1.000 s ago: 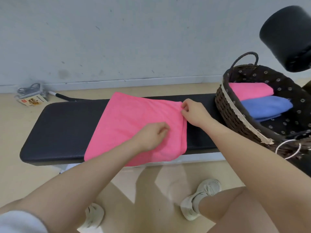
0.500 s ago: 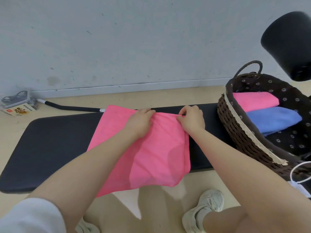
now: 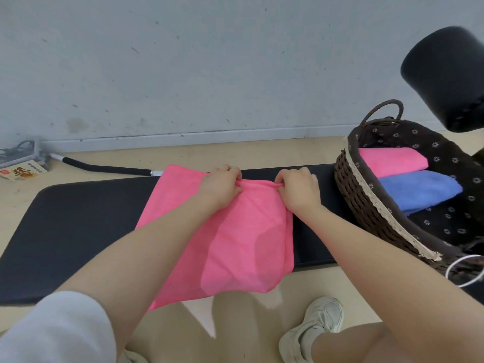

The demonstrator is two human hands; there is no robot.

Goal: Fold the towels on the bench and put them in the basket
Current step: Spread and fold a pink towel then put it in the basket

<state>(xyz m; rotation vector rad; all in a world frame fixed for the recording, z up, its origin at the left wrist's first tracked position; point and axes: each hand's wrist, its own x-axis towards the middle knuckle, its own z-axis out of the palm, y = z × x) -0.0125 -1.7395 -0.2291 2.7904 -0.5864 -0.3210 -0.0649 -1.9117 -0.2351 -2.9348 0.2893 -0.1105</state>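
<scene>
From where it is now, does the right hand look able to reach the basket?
Probably yes. The right hand grips the pink towel just beside the basket, with only bare bench between them; its open top faces the person.

A bright pink soft-pile towel (image 3: 235, 231) lies doubled across the long black padded bench (image 3: 78, 226), its near edge hanging over the bench's front side and its far edge bunched. At the bench's right end stands a dark brown woven wicker basket (image 3: 366, 205) with flower-print lining, holding 2 folded towels side by side: a pink folded towel (image 3: 392, 161) farther back and a blue folded towel (image 3: 419, 189) nearer.
</scene>
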